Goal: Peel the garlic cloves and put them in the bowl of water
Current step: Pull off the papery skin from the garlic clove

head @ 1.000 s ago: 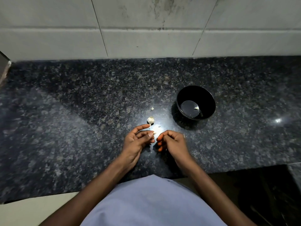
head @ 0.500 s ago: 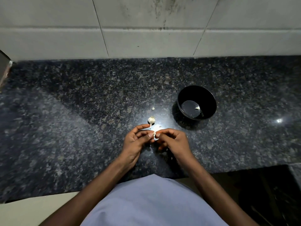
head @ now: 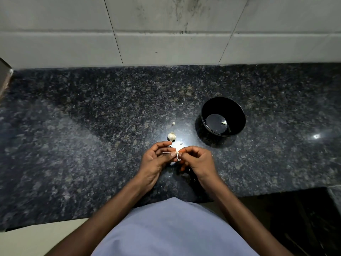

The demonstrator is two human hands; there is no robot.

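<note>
Left hand [head: 156, 159] and right hand [head: 197, 159] both pinch one garlic clove [head: 178, 155] above the counter [head: 73, 145], near the bowl [head: 239, 115]; advise steadying left, stripping skin with right fingertips.

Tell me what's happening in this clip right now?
A person stands at a dark granite counter, peeling garlic. Both hands meet over the counter: the left hand and right hand pinch one small garlic clove between their fingertips. A garlic piece and a scrap of skin lie just beyond them. The black bowl to the right holds water and one pale clove.
</note>
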